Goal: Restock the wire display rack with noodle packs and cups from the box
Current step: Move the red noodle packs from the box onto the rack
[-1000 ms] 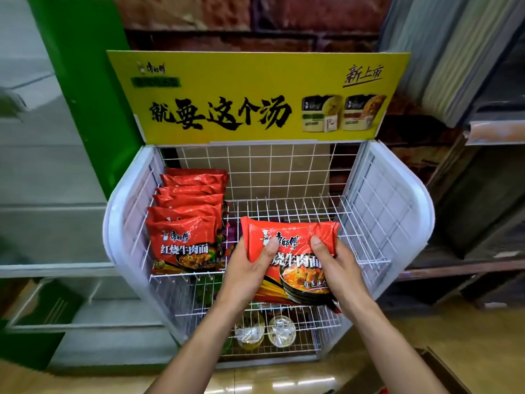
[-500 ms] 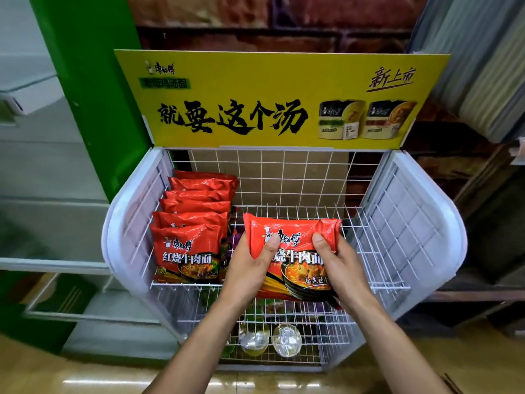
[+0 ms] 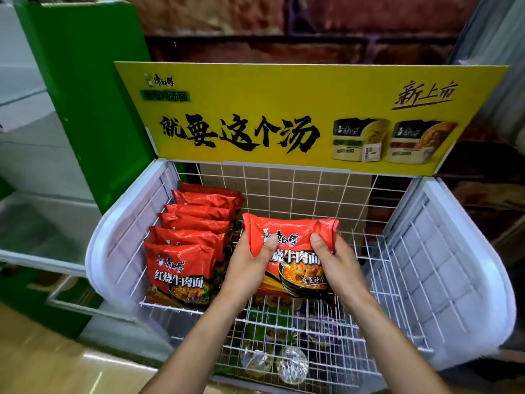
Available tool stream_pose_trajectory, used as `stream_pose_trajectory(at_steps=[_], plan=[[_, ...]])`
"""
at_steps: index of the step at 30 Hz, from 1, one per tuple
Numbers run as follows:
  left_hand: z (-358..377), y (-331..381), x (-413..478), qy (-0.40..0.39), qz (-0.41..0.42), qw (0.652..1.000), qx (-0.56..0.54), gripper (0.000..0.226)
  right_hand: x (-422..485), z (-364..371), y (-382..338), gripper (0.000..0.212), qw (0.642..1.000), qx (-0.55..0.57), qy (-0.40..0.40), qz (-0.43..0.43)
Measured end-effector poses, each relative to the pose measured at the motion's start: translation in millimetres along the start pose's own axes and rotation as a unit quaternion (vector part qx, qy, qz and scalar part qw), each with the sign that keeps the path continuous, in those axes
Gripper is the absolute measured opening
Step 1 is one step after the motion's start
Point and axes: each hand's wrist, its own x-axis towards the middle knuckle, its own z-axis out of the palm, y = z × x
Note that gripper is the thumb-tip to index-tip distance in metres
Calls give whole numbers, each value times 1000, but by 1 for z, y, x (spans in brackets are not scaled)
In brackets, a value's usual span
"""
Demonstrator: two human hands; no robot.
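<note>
A red noodle pack [image 3: 292, 233] stands nearly upright over the middle of the white wire rack's [image 3: 403, 268] top shelf. My left hand [image 3: 247, 268] grips its left side, thumb across the front. My right hand [image 3: 338, 268] grips its right side the same way. To the left, a row of several identical red packs [image 3: 184, 263] leans in a file against the rack's left wall. The pack's lower edge is partly hidden by my hands.
A yellow sign [image 3: 284, 115] tops the rack. Below the top shelf, noodle cups [image 3: 292, 365] with foil lids sit on a lower wire shelf. A green panel [image 3: 93, 103] stands at the left and a brick-pattern wall behind. The box is out of view.
My view has moved closer to the rack. Both hands have carried the pack slightly deeper and higher over the top shelf, still beside the row of packs.
</note>
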Motion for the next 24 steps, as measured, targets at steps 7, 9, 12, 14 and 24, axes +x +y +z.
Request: stream_pose_trajectory(at_steps=[7, 9, 12, 14, 24], plan=[[5, -8, 28, 24, -16, 999, -13, 31, 24, 3, -2, 24, 999, 3, -33, -8], [6, -9, 34, 36, -23, 999, -17, 26, 32, 5, 1, 24, 999, 3, -33, -8], [7, -12, 44, 41, -25, 999, -20, 28, 43, 9, 3, 25, 999, -6, -31, -6], [6, -14, 51, 42, -26, 999, -22, 30, 50, 11, 5, 27, 999, -21, -26, 0], [4, -22, 92, 58, -36, 998, -12, 35, 79, 24, 0, 16, 999, -45, -24, 0]])
